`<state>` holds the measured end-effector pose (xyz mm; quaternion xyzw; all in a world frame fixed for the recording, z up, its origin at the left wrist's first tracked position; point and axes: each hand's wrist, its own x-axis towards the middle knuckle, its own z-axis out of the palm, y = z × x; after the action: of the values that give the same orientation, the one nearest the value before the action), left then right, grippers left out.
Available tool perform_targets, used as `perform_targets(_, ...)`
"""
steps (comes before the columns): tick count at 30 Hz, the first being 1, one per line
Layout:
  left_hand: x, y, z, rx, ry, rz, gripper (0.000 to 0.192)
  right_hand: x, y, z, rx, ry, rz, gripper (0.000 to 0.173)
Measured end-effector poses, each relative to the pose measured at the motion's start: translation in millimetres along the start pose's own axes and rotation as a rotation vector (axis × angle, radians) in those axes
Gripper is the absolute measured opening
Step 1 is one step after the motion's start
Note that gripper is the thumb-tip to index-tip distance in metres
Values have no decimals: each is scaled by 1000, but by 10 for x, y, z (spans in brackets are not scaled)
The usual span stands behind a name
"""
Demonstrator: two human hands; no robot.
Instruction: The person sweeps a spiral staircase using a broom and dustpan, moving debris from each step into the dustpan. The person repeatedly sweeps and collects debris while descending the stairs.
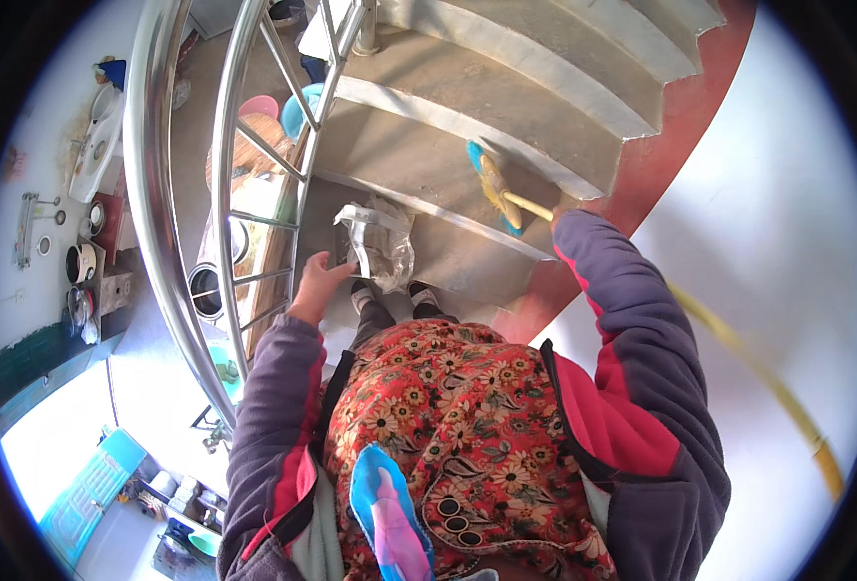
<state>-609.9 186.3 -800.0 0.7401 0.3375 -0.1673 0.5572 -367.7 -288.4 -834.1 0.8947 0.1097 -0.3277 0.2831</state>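
Observation:
My right hand (558,216), mostly hidden by its sleeve, grips the yellow handle (526,205) of a broom. The broom head (500,190), with blue and yellow bristles, rests on a concrete stair tread (428,156) near the riser. Behind my right forearm the handle runs down to the lower right. My left hand (318,287) is beside the metal railing, thumb and finger apart. Just right of it, a clear plastic container or bag (392,250) with a white handle-like strip (359,236) sits on a lower step. Whether my thumb touches the strip is unclear.
A curved stainless-steel railing (149,145) borders the stairs on the left. Beyond it are a round wooden board (258,138), a pink basin (259,107) and a light-blue basin (301,109). Concrete steps (486,69) curve upward along a white wall (770,189) with a red band.

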Motion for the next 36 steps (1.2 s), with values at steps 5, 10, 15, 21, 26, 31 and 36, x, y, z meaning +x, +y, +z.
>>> perform_targets(5, 614, -32, 170, 159, -106, 358, 75, -346, -205, 440, 348, -44, -17, 35)
perform_targets(10, 786, 37, 450, -35, -258, 175, 47, -1248, -339, 202, 629, -76, 21, 54)
perform_targets(15, 866, -111, 549, 34, -342, 46, 40, -1717, -270, -89, 1165, -370, 173, 63)
perform_targets(21, 770, -141, 651, 157, -290, 245, 37, -1620, -287, 334, 1000, 37, -37, 69)
perform_targets(26, 571, 75, 756, 171, -212, 188, 34, -1441, -325, 474, 977, 30, -57, 69)
perform_targets(31, 492, 157, 893, 124, -159, 99, 36, -926, -392, 403, 824, 43, -50, 63)
perform_targets(36, 517, 72, 1040, -79, -217, 181, 31, -588, -1135, 339, 848, -98, -75, 65)
